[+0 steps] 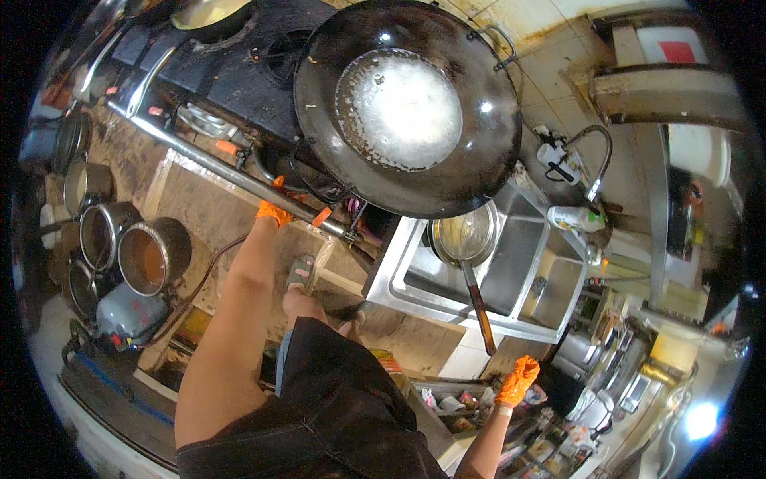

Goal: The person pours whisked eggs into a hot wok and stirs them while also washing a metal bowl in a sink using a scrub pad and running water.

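My left hand (275,212), in an orange glove, reaches to the metal pipe (239,173) along the stove's front; the pipe partly hides its fingers, and what they touch there cannot be told. My right hand (518,381), gloved in orange too, is raised at the lower right with its fingers curled in and no object visible in it. Ahead of me a large dark wok (323,155) holds whitish, bubbling liquid (407,111). A round mesh strainer (464,236) lies over the steel sink beside the wok, its brown handle (479,317) pointing towards me.
The steel sink (413,299) stands right of the stove (239,84). Several metal pots (152,257) and a grey gas cylinder (131,314) are on the left. A bottle (574,220) and a faucet (598,179) stand behind the sink. Crowded shelves fill the lower right.
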